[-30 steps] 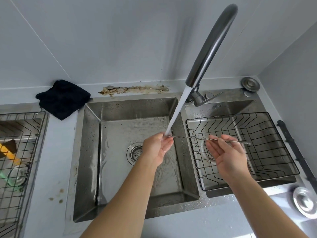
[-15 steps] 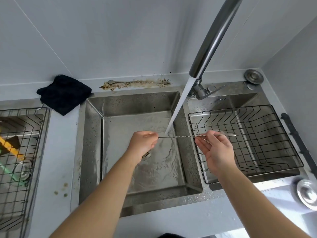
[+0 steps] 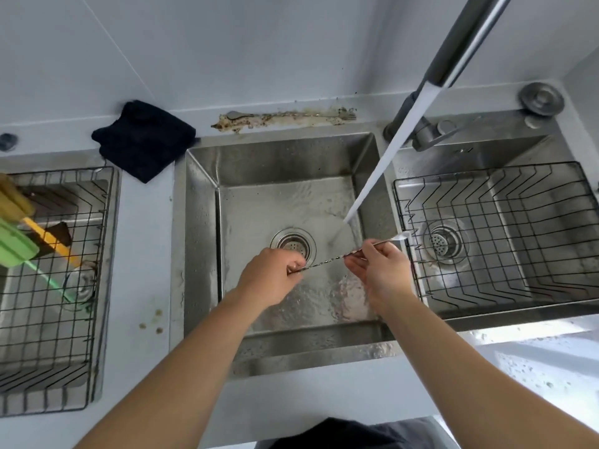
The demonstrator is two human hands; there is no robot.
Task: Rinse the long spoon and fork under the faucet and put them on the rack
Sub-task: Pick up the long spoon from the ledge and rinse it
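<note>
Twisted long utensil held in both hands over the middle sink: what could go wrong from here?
1. The long utensil is thin and wet, held only by fingertip pinches of the left hand and right hand; it could slip into the sink.
2. The water stream lands beside it, so part may go unrinsed.
3. A thin utensil might slide through the rack wires.

Your desk holds three basins: middle sink (image 3: 201, 222) under the faucet (image 3: 466, 50) – rack (image 3: 580, 202) in the right basin, wire basket (image 3: 107, 254) in the left. Cloth (image 3: 142, 139) behind, left of the sink; another utensil (image 3: 291, 115) on the back ledge – your hands (image 3: 269, 280) over the drain (image 3: 293, 243).
</note>
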